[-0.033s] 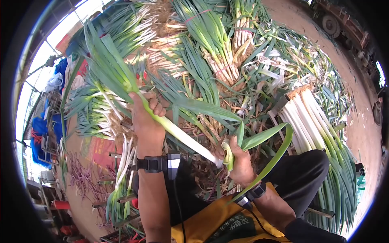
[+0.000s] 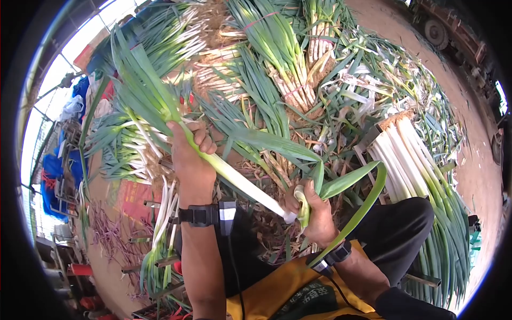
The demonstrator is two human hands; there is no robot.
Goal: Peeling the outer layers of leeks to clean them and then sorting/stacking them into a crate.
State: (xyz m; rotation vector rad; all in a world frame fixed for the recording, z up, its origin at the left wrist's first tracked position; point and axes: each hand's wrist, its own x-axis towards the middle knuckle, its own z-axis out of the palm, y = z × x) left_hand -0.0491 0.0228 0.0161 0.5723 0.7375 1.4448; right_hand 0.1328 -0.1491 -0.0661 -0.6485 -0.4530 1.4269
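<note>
My left hand (image 2: 193,152) is closed around a long green onion (image 2: 237,178) where its white shank turns green. Its leaves fan out up and to the left, and the white root end points down toward my right hand (image 2: 316,213). That hand pinches a stripped outer leaf (image 2: 349,184), whose green blades loop out over my wrist and stretch back toward the left. The fingertips of my right hand are right beside the onion's root end; whether they touch it I cannot tell.
Trimmed green onions (image 2: 400,154) lie at my right on a metal rack. Banded bundles (image 2: 290,69) and loose onions (image 2: 141,146) lie ahead and to the left. Leaf scraps (image 2: 368,88) heap up beyond. A wheeled vehicle (image 2: 436,33) stands far right.
My left hand has shifted very slightly left, with the onion in it. The stripped leaf has turned a little in my right hand.
</note>
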